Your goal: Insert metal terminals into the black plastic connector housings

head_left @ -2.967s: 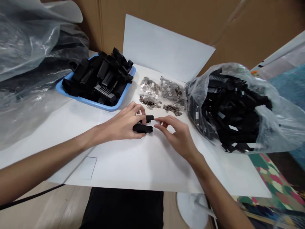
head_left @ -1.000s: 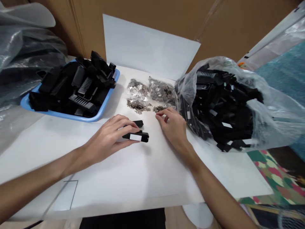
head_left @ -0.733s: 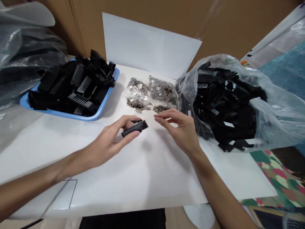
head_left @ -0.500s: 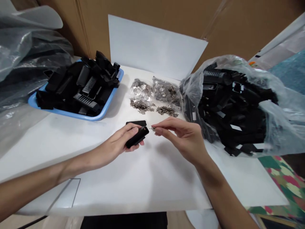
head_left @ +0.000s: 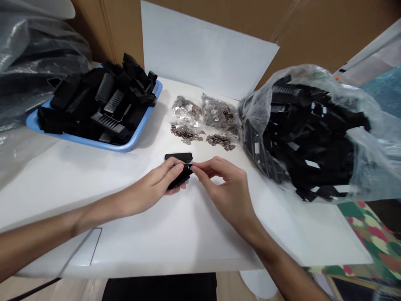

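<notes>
My left hand (head_left: 156, 187) grips a small black plastic part (head_left: 179, 179) just above the white table (head_left: 175, 234). My right hand (head_left: 223, 188) pinches at the end of that same part, fingertips closed; a tiny metal piece may be between them, too small to make out. A second black plastic part (head_left: 178, 157) lies flat on the table just behind my fingers. Little heaps of small metal pieces (head_left: 200, 123) lie further back at the centre.
A blue tray (head_left: 94, 144) piled with black plastic parts stands at the back left. A clear plastic bag (head_left: 316, 133) full of black parts lies on the right. Another plastic bag (head_left: 34, 54) bulges at the far left. A white sheet (head_left: 206, 54) leans on cardboard behind.
My right hand reached to the metal pieces, came back with its fingers pinched and now meets the part's end. My left hand lifted that part off the table.
</notes>
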Demonstrator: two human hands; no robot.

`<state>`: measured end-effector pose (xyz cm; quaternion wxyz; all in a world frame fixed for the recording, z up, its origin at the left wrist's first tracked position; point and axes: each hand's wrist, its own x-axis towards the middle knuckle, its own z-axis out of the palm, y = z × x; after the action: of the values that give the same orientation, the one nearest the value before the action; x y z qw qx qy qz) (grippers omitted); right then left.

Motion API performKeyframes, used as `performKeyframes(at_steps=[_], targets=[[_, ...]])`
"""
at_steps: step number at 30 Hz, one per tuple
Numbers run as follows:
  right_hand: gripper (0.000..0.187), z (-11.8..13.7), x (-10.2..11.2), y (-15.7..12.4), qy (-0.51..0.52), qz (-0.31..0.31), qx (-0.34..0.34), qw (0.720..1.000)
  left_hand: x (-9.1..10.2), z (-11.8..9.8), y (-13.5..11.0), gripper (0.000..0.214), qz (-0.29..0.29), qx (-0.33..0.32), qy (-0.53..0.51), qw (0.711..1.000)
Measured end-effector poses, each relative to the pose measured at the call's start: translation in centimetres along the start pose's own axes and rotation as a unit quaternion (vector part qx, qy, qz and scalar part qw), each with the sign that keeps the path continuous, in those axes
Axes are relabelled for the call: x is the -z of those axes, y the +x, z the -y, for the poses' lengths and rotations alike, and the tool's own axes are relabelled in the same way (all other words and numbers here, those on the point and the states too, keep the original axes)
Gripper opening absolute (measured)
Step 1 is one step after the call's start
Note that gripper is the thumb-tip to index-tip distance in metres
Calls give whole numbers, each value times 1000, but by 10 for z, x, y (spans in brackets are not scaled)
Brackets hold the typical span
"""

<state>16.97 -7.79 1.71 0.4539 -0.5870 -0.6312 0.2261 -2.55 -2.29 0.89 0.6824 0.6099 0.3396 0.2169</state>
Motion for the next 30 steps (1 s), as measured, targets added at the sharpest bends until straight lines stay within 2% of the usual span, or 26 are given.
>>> performKeyframes(at_steps=[3, 7, 10, 12, 15, 17, 21, 24, 30], targets=[[11, -3, 0, 2, 38, 12, -31, 999, 0, 0, 0, 45, -6, -7, -2, 1000], [23, -11, 9, 11, 136, 79, -87, 984, 2, -1, 1, 46, -4, -3, 3, 1000], [31, -16, 17, 15, 168, 157, -47, 972, 4, -4, 2, 50, 4, -5, 33, 999], [29, -21, 20, 16, 160, 185, -9, 970, 3, -5, 1, 49, 0, -13, 63, 998], [23, -26, 19, 15, 137, 171, 11, 976, 4, -4, -4, 37, -53, -60, 144, 986], [22, -27, 17, 15, 131, 172, 7, 976, 5, -1, -8, 33, -76, -115, 218, 966], [18, -25, 17, 16, 147, 176, 30, 973, 8, 5, -12, 28, -48, -222, 326, 918], [17, -24, 18, 17, 143, 175, 47, 973, 8, 5, -12, 26, -43, -244, 365, 897], [17, -26, 18, 17, 156, 176, 56, 970, 9, 1, -11, 28, -38, -280, 391, 876]])
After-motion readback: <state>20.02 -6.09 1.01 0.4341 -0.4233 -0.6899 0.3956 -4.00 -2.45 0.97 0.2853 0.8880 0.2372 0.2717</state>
